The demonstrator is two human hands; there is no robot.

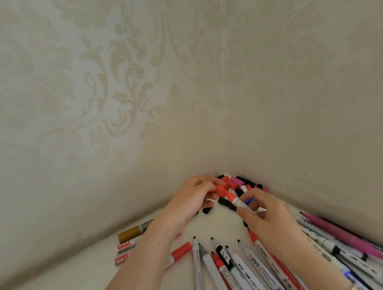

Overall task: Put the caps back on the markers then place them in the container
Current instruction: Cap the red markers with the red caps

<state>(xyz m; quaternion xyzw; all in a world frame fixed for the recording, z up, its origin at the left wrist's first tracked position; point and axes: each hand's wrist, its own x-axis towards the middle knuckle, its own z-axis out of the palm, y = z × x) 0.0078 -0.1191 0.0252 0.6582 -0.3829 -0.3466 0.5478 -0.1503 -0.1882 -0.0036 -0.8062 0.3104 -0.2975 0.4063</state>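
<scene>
Left hand point(189, 201) curled round a red cap point(218, 189), pinched between thumb and fingertips, close to the corner where the 2 papered walls point(116, 104) meet. Right hand point(266, 216) gripping the white barrel of a red marker point(234, 200), fingers bent round its lower half, red end pointing up and left at the cap. Cap and marker end near each other, whether touching hard to tell. Looks like the capping step for this 1 marker, not yet pressed home.

Loose caps point(240, 182) heaped in the corner beyond the hands: red, pink, black, with 2 black ones just beside the held marker. Uncapped markers point(227, 263) fanned on the white surface point(217, 221) below the hands, tips pointing away from the person. More markers point(344, 240) along the right wall, pink and purple among them; capped ones point(133, 240) by the left forearm, 1 with a gold cap. No container in view.

Handling, as a guess: light, stiff plastic, smooth and round, so likely to roll or slip. Best taken mid-barrel, well clear of the inky tip, with the cap held by its closed end so the open mouth faces the tip. Needs straight alignment and a firm push; tilted, the tip could smear the cap rim or fingers. Most of the task apparently left to do
</scene>
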